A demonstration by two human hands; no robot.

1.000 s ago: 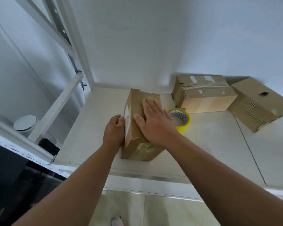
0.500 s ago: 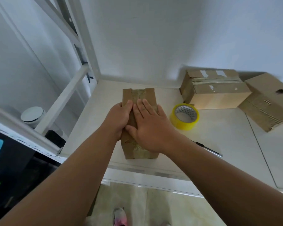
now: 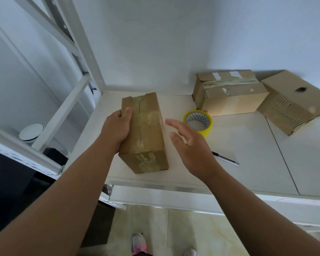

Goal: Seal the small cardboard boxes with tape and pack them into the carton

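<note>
Lifting off the taped box [image 3: 144,132], my right grip [image 3: 188,146] now hovers spread beside it; my left grip [image 3: 116,130] clasps its edge, sealing apparently done.

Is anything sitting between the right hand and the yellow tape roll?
Nothing visible does. The right hand hangs open beside the taped box, which the left hand grips; the tape roll lies just beyond its fingers on the table. The knife lies nearer the person, off that line.
</note>
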